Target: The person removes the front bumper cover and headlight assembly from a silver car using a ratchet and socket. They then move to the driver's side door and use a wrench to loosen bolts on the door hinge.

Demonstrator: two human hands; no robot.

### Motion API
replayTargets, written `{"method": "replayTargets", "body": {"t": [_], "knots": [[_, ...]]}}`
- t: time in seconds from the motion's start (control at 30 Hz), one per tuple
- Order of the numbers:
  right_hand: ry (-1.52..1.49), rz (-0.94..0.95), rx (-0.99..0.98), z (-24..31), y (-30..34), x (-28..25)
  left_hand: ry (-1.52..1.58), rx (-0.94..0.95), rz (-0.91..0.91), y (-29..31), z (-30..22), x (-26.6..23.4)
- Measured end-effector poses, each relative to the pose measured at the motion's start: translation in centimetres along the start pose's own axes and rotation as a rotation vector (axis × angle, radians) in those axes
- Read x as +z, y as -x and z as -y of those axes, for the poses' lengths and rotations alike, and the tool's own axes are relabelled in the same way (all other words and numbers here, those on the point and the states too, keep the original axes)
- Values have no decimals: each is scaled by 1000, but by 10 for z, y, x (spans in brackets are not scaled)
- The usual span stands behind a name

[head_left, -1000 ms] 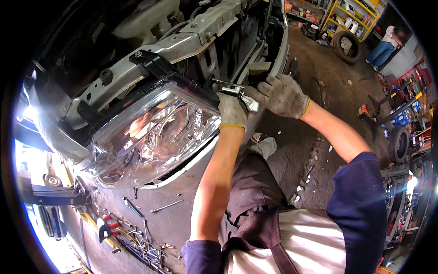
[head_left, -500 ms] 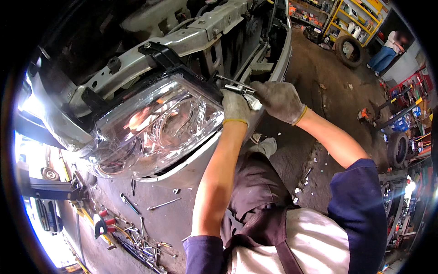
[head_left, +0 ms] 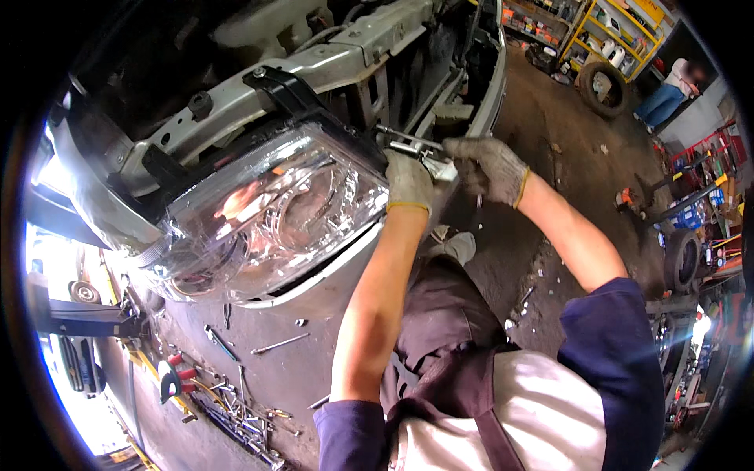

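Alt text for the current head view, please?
Gloved left hand beside the clear headlight of a car, gloved right hand at one end of a thin metal rod. Loose tools lie on the floor.

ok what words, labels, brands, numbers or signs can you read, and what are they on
Yellow panel, top right: partial lettering shows, but I won't copy it.
White bottles on the yellow shelves: any labels are too small to read.
Headlight: no readable text.
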State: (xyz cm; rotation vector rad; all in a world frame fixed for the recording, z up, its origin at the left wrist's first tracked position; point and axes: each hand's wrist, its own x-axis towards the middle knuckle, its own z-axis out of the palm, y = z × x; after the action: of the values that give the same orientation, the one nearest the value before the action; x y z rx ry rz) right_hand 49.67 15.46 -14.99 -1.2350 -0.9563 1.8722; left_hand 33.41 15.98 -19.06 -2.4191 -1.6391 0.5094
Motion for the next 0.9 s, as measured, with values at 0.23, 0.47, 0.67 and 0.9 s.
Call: {"method": "replayTargets", "body": {"t": [0.23, 0.47, 0.67, 0.9], "knots": [[942, -232, -825, -23, 0, 5, 475, -109, -374, 19, -4, 6], [536, -117, -419, -3, 7, 8, 665, -142, -316, 9, -6, 14], [1338, -243, -1154, -16, -3, 3, 293, -77, -270, 11, 1, 8], [145, -128, -56, -2, 8, 9, 340, -72, -70, 4, 0, 1]]}}
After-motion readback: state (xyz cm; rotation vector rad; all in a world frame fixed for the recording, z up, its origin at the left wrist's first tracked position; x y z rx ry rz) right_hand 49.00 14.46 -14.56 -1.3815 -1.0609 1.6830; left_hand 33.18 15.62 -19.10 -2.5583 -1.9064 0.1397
